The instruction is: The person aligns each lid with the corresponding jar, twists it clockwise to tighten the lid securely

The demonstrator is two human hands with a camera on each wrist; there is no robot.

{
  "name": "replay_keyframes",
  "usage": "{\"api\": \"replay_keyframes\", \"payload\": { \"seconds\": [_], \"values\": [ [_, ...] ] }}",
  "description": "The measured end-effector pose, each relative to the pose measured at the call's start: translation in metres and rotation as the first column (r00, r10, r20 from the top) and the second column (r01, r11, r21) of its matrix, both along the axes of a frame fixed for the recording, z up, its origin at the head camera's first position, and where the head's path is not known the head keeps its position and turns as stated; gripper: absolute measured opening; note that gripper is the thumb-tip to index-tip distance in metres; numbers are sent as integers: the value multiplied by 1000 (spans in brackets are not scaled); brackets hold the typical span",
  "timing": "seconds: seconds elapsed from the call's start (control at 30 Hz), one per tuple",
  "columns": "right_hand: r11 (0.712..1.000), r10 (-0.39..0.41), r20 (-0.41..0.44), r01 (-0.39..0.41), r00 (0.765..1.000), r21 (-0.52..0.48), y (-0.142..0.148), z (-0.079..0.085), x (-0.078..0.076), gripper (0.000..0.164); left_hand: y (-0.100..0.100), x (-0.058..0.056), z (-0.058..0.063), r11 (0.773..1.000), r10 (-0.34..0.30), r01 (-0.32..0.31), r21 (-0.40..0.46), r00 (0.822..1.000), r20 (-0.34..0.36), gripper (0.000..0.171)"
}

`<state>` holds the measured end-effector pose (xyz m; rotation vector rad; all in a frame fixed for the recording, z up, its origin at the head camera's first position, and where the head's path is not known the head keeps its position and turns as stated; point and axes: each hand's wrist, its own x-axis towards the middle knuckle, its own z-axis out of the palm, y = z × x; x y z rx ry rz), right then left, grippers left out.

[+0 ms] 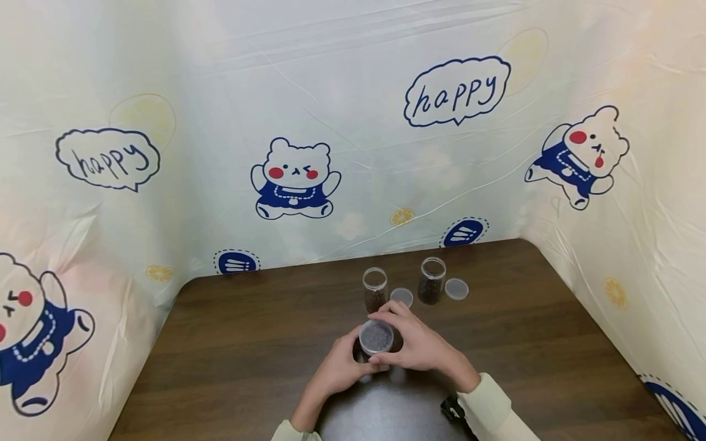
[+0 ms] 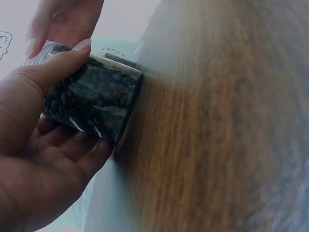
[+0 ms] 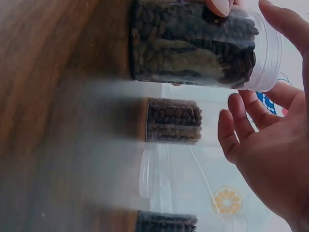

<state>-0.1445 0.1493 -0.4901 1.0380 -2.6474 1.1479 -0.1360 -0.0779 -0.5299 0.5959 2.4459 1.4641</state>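
Jar (image 3: 193,58) upright near the close side of the counter (image 1: 248,343), held between both hands; cannot tell whether its base touches the wood. Clear walls, packed with dark beans nearly to the neck.

Left hand (image 1: 342,364): fingers curled round the body, thumb on one side, the rest on the other, a firm wrap. Right hand (image 1: 419,343): thumb and forefinger curved to the rim of the lid (image 1: 377,335), spread about its width; remaining fingers hang loose off the side.

Handling, by judgement: modest weight, spread down the whole body by the fill. Wall looks like plastic, stiff with slight give, smooth, so slippery under dry skin; unlikely to break, though loose beans would scatter if it tipped uncovered. Best hold: round the middle of the body, light squeeze; the lid by its edge only.

Beyond: two uncovered jars (image 1: 376,297) (image 1: 431,285), flat lids (image 1: 401,297) (image 1: 457,288) beside them.
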Motion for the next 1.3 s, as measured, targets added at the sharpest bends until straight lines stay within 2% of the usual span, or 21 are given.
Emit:
{"api": "replay_keyframes", "payload": {
  "seconds": [0.17, 0.3, 0.47, 0.6, 0.77, 0.87, 1.07, 1.3],
  "values": [
    [999, -50, -18, 50, 999, -17, -4, -1, 2, 63, 1, 0, -1, 1000, 6, -6, 0, 1000, -13, 73],
    [992, -124, -64, 124, 990, 7, -9, 0, 4, 61, 2, 1, 0, 1000, 24, -24, -2, 999, -28, 70],
    [969, -221, -173, 236, 960, 74, -15, 2, 6, 59, 5, 1, 0, 999, 50, -50, -14, 997, -55, 70],
    [948, -269, -232, 300, 935, 109, -19, 2, 8, 61, 6, 2, 0, 998, 60, -62, -25, 996, -71, 72],
    [919, -319, -267, 366, 909, 147, -24, 2, 11, 63, 7, 3, 0, 997, 68, -70, -30, 996, -60, 73],
    [905, -344, -262, 393, 902, 164, -26, 3, 13, 63, 7, 3, 1, 997, 70, -71, -31, 996, -51, 73],
    [913, -336, -205, 371, 919, 167, -25, 6, 15, 65, 6, 2, 1, 998, 53, -53, -16, 998, -22, 74],
    [949, -266, -89, 277, 960, 150, -18, 11, 14, 69, 3, 2, 0, 999, 35, -36, -5, 999, -20, 77]
  ]
}}
